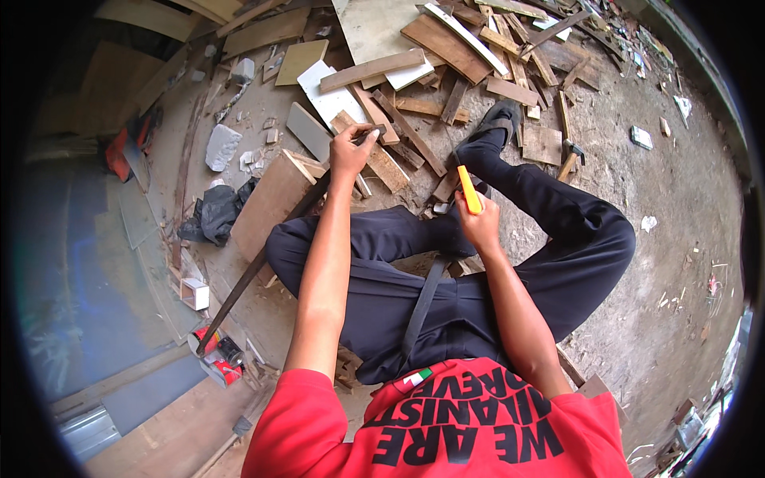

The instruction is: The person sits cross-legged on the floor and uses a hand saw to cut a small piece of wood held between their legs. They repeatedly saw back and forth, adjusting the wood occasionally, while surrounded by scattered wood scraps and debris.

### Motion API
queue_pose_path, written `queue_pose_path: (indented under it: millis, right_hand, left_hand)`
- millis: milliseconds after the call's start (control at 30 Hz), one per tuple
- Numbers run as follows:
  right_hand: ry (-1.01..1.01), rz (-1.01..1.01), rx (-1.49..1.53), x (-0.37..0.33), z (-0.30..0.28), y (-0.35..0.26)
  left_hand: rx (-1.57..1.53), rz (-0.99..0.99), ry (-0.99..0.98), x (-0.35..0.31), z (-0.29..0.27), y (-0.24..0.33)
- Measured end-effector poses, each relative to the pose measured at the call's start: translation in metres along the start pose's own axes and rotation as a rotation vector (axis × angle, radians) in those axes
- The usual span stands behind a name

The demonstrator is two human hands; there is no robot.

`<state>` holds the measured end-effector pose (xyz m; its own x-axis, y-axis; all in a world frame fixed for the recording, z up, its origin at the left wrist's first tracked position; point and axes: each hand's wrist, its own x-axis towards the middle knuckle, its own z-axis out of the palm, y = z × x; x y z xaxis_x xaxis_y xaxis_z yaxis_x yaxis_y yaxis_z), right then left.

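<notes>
From my remote station I see the person wears a red T-shirt (pixel 446 434) with short sleeves and big black printed letters, plus a small green, white and red patch near its collar at 6 o'clock. The trousers (pixel 510 279) are dark navy, almost black, with loose folds, and a dark strap (pixel 422 307) runs down over them in the middle. At 12 o'clock one foot has a black shoe (pixel 498 119) with a thick sole; both forearms are bare.
</notes>
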<state>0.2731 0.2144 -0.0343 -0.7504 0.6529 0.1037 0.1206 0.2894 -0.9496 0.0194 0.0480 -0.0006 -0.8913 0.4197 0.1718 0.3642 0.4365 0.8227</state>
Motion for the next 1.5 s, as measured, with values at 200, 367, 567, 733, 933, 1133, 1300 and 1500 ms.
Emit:
queue_pose_path:
  millis: [200,367,567,733,933,1133,1300,1500]
  right_hand:
    - [-0.049,0.013,0.017,-0.001,0.001,-0.009]
    - [-0.067,0.034,0.021,0.0,0.001,-0.007]
    - [-0.071,0.033,-0.002,0.0,0.004,-0.002]
    - [-0.066,0.04,0.016,0.0,0.006,-0.002]
    - [-0.078,0.064,0.023,0.0,0.008,0.004]
    - [-0.078,0.081,0.042,0.002,0.008,-0.004]
    - [-0.049,0.05,0.046,0.002,0.009,0.004]
    - [-0.076,0.071,0.028,0.002,0.008,0.003]
  left_hand:
    - [0.004,-0.259,0.113,0.018,0.0,-0.01]
    - [-0.112,-0.097,0.012,0.011,0.001,-0.009]
    - [-0.013,-0.145,0.099,0.014,0.002,-0.007]
    - [-0.04,-0.064,0.079,0.011,0.0,-0.004]
    - [0.063,-0.076,0.17,0.006,0.009,0.007]
    - [-0.3,-0.103,0.15,0.008,-0.003,-0.018]
    - [-0.123,-0.051,0.039,0.011,0.001,-0.015]
    - [-0.277,-0.18,0.145,0.021,0.001,-0.024]
